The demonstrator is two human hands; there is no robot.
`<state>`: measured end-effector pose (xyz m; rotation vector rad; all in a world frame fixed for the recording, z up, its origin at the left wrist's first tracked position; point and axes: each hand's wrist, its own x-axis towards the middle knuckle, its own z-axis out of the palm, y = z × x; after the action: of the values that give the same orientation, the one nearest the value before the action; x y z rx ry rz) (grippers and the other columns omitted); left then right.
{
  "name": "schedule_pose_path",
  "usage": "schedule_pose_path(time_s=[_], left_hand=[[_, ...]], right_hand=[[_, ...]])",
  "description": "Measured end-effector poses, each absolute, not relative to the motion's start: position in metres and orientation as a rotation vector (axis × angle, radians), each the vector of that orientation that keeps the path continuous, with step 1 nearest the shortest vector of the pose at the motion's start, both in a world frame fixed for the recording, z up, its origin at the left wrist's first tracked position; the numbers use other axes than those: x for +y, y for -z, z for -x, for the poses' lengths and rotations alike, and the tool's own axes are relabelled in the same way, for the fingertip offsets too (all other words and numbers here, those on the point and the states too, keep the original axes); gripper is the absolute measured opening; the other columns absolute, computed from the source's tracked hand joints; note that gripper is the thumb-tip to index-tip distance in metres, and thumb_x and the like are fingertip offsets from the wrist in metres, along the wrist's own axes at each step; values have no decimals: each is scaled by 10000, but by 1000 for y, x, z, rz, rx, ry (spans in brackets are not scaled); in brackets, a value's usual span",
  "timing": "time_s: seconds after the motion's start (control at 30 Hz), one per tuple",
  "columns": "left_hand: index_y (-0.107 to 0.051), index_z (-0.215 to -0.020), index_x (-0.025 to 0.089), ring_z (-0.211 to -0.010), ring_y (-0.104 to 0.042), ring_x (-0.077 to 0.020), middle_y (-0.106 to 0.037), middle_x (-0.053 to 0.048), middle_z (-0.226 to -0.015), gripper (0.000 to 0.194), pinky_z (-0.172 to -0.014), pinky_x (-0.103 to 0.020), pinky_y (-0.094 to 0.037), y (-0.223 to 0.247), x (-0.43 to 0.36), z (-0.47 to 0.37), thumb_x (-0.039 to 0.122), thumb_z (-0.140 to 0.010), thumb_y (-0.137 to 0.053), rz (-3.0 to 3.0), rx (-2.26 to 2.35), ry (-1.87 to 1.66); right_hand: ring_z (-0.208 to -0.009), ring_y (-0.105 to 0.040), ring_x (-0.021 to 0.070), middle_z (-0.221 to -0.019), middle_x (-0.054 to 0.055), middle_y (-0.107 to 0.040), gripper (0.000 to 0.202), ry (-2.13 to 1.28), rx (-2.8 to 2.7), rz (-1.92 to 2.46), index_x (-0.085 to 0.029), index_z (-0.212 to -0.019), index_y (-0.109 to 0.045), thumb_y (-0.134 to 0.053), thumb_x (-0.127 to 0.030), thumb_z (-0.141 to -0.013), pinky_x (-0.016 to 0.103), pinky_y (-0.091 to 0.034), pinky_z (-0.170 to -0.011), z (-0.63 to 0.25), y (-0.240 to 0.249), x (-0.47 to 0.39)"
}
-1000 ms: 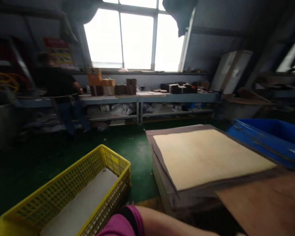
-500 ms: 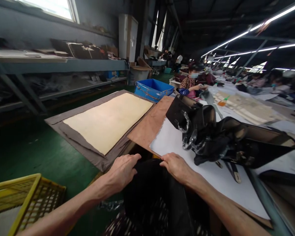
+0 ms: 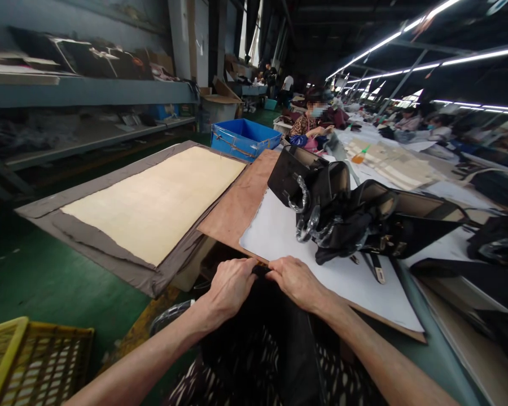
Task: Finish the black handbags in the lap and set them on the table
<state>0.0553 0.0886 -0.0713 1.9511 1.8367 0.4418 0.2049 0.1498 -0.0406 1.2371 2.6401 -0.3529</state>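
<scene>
A black handbag (image 3: 273, 301) lies over my lap, mostly dark and partly hidden by my arms. My left hand (image 3: 232, 285) is closed on its upper edge. Close beside it, my right hand (image 3: 298, 279) pinches the same edge, its fingertips a short way from the left ones. A plastic-wrapped handle (image 3: 169, 316) sticks out below my left wrist. Just beyond my hands, a white sheet (image 3: 258, 231) covers part of a brown board (image 3: 232, 208). On the sheet stand several black handbags (image 3: 342, 208) with plastic-wrapped handles.
To the left, a cream sheet (image 3: 161, 197) lies on grey-brown material (image 3: 42, 208). A blue bin (image 3: 245, 138) stands behind it, a yellow crate (image 3: 46, 361) at lower left. A masked co-worker (image 3: 307, 121) sits farther back. A long shelf bench (image 3: 88, 93) lines the wall.
My left hand has moved right and up to the edge, closer to my right hand. The plastic-wrapped handle now shows beside my left arm. The view has turned slightly right and down.
</scene>
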Motion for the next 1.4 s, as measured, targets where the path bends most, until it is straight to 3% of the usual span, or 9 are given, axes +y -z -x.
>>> schedule_pose_path(time_s=[0.13,0.4,0.7,0.87,1.03,1.23,1.4], left_hand=[[-623,-769,203,-720,-587,-177,-645,-11,-715,124,-617,-244,-368,82,102,-53,241,-752,-506,-1942,1814,-470],[-665,-720,218,-655,-550,-141,-633,20,-667,130,-567,-223,-332,83,108,-54,242,-702,-538,-1835,1771,-603],[-651,-877,231,-756,-575,-170,-659,1,-808,210,-639,-228,-381,73,104,-47,273,-710,-530,-1828,1648,-554],[-556,-1054,212,-855,-554,-208,-627,-27,-959,483,-674,-239,-396,57,77,-11,340,-597,-648,-1737,1708,-484],[-605,-869,186,-724,-533,-160,-611,25,-780,246,-599,-218,-357,64,49,19,289,-646,-594,-1630,1679,-482],[-638,-904,199,-825,-534,-158,-612,10,-862,240,-703,-217,-363,68,47,4,301,-700,-562,-1556,1668,-740],[-667,-785,170,-732,-534,-142,-607,1,-768,203,-645,-215,-361,74,54,-1,309,-706,-542,-1469,1674,-817]], right_hand=[[-773,-590,158,-802,44,-664,230,407,2675,-1206,-187,-766,-618,-427,-283,-852,237,-348,-656,-211,43,153],[-780,-600,220,-810,62,-660,194,138,2657,-1109,-221,-941,-593,-475,-313,-818,274,-361,-630,-204,43,153],[-696,-600,179,-753,45,-667,205,237,2770,-981,-210,-819,-620,-418,-242,-839,248,-326,-558,-198,52,161],[-685,-577,145,-720,28,-664,182,382,2765,-1003,-198,-732,-620,-469,-249,-821,230,-312,-570,-199,49,165],[-684,-559,138,-712,14,-653,175,368,2794,-1009,-199,-690,-601,-490,-250,-815,233,-300,-587,-194,51,166],[-682,-554,145,-687,9,-637,194,362,2777,-1033,-207,-691,-595,-473,-276,-825,237,-304,-601,-192,53,165],[-688,-564,151,-682,9,-635,186,362,2743,-1077,-208,-677,-589,-475,-253,-817,238,-311,-603,-186,48,163]])
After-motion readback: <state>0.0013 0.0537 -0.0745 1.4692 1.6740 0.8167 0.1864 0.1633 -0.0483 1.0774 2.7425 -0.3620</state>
